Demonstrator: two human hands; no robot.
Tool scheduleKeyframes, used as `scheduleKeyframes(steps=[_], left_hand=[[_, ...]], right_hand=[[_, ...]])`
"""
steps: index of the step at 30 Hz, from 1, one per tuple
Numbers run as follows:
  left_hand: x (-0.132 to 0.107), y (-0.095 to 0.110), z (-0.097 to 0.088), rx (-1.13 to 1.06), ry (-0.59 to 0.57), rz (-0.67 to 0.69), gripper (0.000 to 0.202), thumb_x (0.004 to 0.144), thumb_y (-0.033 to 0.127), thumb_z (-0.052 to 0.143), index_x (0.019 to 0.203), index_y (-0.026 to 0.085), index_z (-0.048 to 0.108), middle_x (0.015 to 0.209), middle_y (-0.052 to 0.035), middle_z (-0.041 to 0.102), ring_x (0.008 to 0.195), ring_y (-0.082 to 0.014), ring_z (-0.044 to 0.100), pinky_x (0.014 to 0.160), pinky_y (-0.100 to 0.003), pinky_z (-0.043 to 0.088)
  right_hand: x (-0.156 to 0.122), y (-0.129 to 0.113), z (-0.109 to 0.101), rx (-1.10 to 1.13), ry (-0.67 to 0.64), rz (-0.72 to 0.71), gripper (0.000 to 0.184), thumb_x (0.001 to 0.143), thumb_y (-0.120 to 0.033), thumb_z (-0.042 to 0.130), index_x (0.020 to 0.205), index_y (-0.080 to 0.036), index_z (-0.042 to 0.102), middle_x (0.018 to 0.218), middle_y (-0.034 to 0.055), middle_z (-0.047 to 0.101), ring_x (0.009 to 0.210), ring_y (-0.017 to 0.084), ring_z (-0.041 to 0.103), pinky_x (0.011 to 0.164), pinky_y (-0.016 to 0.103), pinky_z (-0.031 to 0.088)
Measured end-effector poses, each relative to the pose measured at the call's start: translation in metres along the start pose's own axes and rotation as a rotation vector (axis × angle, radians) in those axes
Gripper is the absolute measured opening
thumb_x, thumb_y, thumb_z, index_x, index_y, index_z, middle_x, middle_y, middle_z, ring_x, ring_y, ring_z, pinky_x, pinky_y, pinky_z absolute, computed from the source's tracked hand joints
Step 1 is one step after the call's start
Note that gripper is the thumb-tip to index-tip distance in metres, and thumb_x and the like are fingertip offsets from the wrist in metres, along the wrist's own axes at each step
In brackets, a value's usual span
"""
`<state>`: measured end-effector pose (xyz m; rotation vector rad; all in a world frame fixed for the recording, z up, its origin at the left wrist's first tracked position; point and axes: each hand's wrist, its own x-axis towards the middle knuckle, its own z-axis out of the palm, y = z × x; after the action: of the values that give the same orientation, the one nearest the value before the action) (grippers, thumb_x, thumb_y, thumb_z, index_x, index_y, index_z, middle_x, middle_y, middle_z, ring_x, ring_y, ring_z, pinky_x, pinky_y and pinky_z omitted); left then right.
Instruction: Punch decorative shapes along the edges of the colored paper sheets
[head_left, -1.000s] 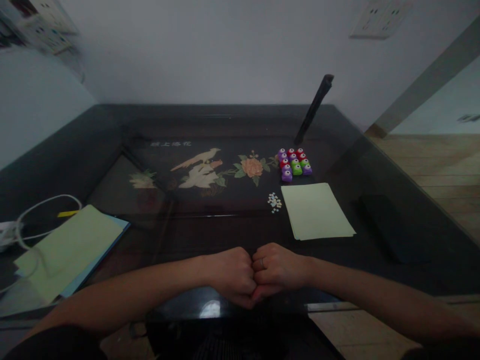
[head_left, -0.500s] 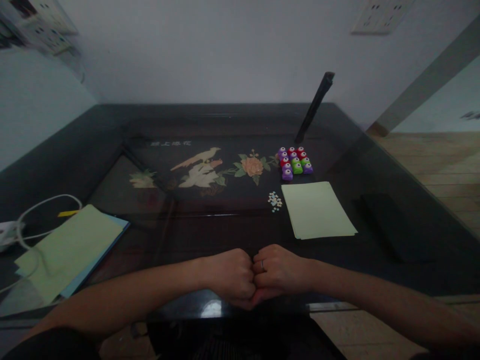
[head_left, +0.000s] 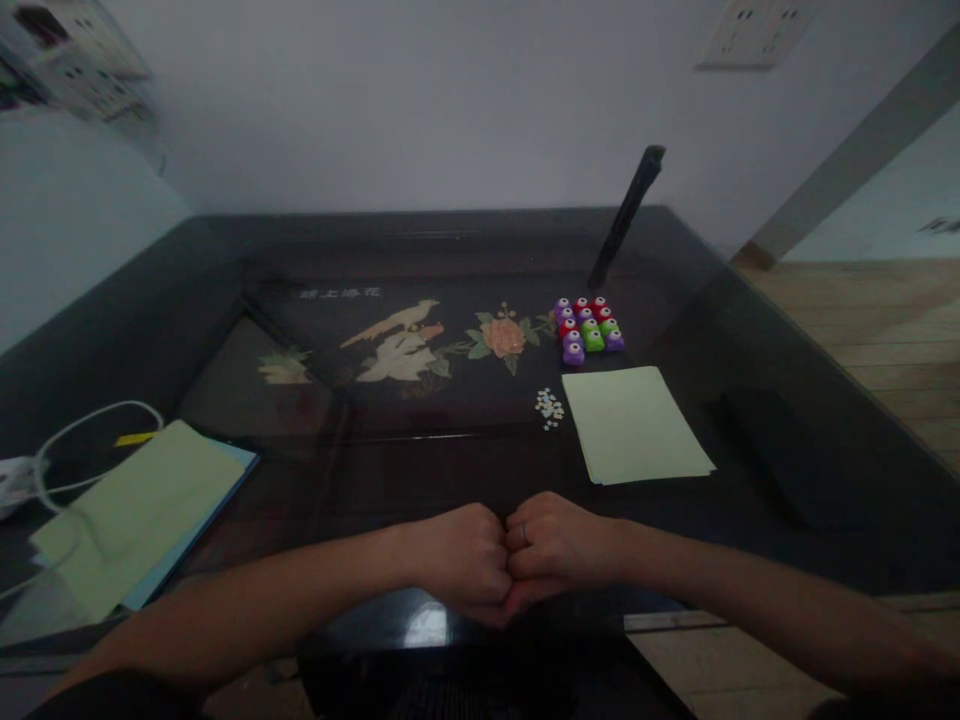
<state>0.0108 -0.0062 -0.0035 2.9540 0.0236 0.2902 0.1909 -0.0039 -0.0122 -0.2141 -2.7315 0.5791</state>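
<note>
My left hand (head_left: 461, 560) and my right hand (head_left: 555, 550) rest as fists at the near edge of the dark glass-topped table (head_left: 450, 460), knuckles pressed together. A ring shows on my right hand. Nothing is visible in either fist. Beyond my right hand lies a stack of pale green paper (head_left: 634, 423). Beside it sits a small pile of tiny paper cut-outs (head_left: 549, 406). Farther back stands a cluster of several small purple, red and green craft punches (head_left: 589, 326).
A second pile of green and blue paper (head_left: 139, 510) lies at the left with a white cable (head_left: 82, 450) looping over it. A dark stand (head_left: 626, 215) leans at the back right. A black flat object (head_left: 780, 445) lies at the right. Wooden floor lies beyond the table's right edge.
</note>
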Motion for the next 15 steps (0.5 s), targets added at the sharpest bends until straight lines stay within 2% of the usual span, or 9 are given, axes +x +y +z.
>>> scheduleKeyframes(steps=[3, 5, 8, 11, 12, 15], left_hand=[[0.0, 0.0, -0.001, -0.023, -0.003, -0.015, 0.035, 0.075, 0.032, 0.069, 0.044, 0.021, 0.056, 0.041, 0.0031, 0.06, 0.04, -0.0133, 0.055, 0.037, -0.028, 0.037], [0.001, -0.001, -0.001, -0.047, -0.008, -0.013, 0.032, 0.076, 0.03, 0.068, 0.046, 0.021, 0.057, 0.043, 0.0031, 0.06, 0.042, -0.0132, 0.056, 0.038, -0.027, 0.037], [0.001, -0.002, -0.001, -0.117, 0.006, 0.017, 0.026, 0.079, 0.026, 0.065, 0.054, 0.02, 0.06, 0.048, 0.0031, 0.063, 0.045, -0.0128, 0.058, 0.041, -0.028, 0.038], [0.001, -0.002, 0.0, -0.171, 0.037, 0.011, 0.022, 0.082, 0.025, 0.061, 0.061, 0.019, 0.061, 0.054, 0.0026, 0.065, 0.048, -0.0121, 0.059, 0.044, -0.029, 0.039], [0.001, -0.002, 0.0, -0.178, 0.043, 0.003, 0.022, 0.082, 0.024, 0.061, 0.061, 0.019, 0.06, 0.054, 0.0026, 0.065, 0.048, -0.012, 0.059, 0.045, -0.029, 0.039], [0.001, -0.002, 0.0, -0.192, 0.045, 0.0, 0.022, 0.081, 0.024, 0.062, 0.059, 0.02, 0.058, 0.052, 0.0032, 0.064, 0.047, -0.0116, 0.057, 0.044, -0.029, 0.037]], right_hand=[[0.002, -0.001, -0.005, 0.042, -0.084, 0.035, 0.047, 0.091, -0.051, 0.048, 0.061, -0.017, 0.065, 0.061, 0.0021, 0.067, 0.056, 0.014, 0.058, 0.054, 0.027, 0.037], [0.003, -0.006, -0.015, 0.113, -0.184, 0.115, 0.041, 0.089, -0.048, 0.054, 0.065, -0.016, 0.067, 0.063, 0.0024, 0.069, 0.058, 0.013, 0.06, 0.057, 0.026, 0.039], [-0.005, -0.019, -0.04, 0.303, -0.356, 0.357, 0.025, 0.088, -0.036, 0.06, 0.077, -0.016, 0.07, 0.066, 0.0004, 0.069, 0.058, 0.012, 0.061, 0.055, 0.022, 0.04], [-0.037, -0.03, -0.07, 0.548, -0.439, 0.628, 0.011, 0.085, -0.027, 0.063, 0.086, -0.019, 0.072, 0.07, -0.0015, 0.07, 0.059, 0.01, 0.062, 0.055, 0.02, 0.043], [-0.055, -0.032, -0.08, 0.593, -0.402, 0.727, 0.013, 0.085, -0.028, 0.062, 0.09, -0.02, 0.071, 0.075, -0.0007, 0.071, 0.065, 0.012, 0.064, 0.06, 0.021, 0.046], [-0.129, -0.029, -0.114, 0.452, -0.037, 1.117, 0.022, 0.086, -0.039, 0.058, 0.096, -0.023, 0.068, 0.094, 0.0039, 0.072, 0.087, 0.018, 0.066, 0.079, 0.03, 0.05]])
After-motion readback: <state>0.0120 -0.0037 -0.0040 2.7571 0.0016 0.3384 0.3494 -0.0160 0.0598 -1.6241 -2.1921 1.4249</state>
